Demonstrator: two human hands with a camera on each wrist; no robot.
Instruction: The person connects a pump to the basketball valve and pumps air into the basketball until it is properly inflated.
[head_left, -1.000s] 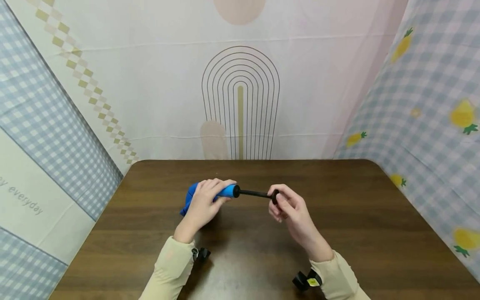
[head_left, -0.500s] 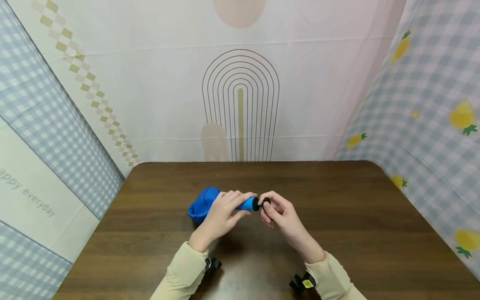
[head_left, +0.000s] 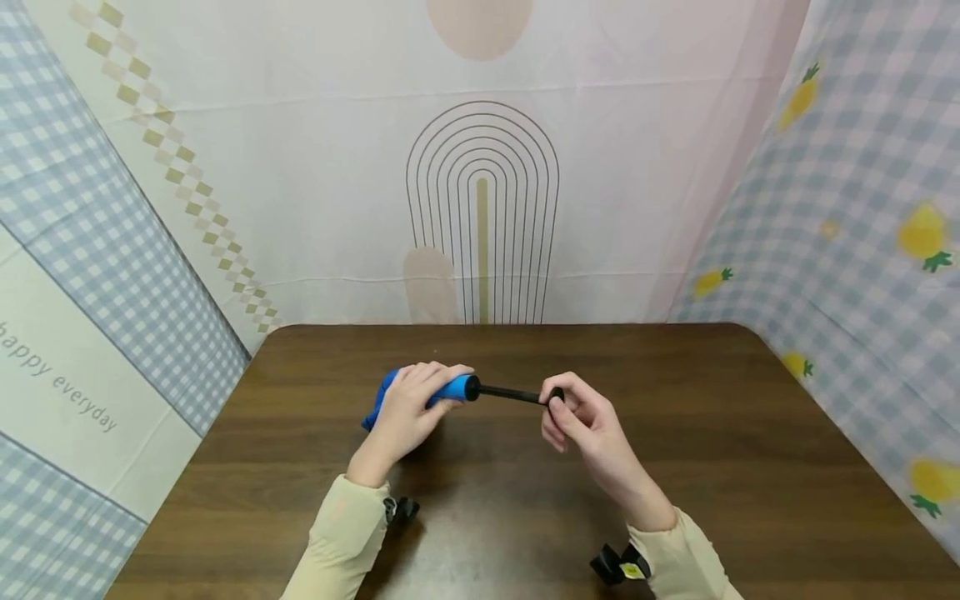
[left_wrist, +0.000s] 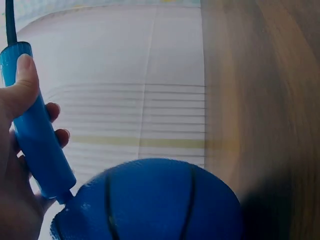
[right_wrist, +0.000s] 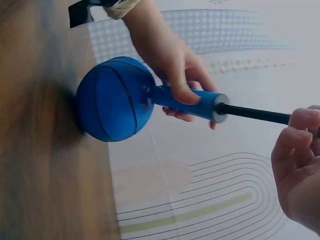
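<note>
My left hand (head_left: 405, 412) grips the blue barrel of a hand air pump (head_left: 453, 388), fingers and thumb wrapped round it. The pump's black rod (head_left: 512, 393) is drawn well out to the right. At its end, my right hand (head_left: 596, 429) pinches the black handle (head_left: 556, 396) between thumb and fingers. A blue ball with black seams (right_wrist: 115, 100) is joined to the other end of the barrel. In the right wrist view it looks round and appears to touch the tabletop; in the head view my left hand covers most of it, and its visible edge looks dented.
The brown wooden table (head_left: 750, 467) extends around both hands. Behind it hangs a pale printed cloth (head_left: 322, 208), with checked cloths (head_left: 847, 292) at the sides. Black devices (head_left: 617, 564) are strapped on both wrists.
Half a second ago the rod was pushed almost fully in, with the hands close together; now it is drawn out again. The left hand, pump and ball have shifted left, the right hand right.
</note>
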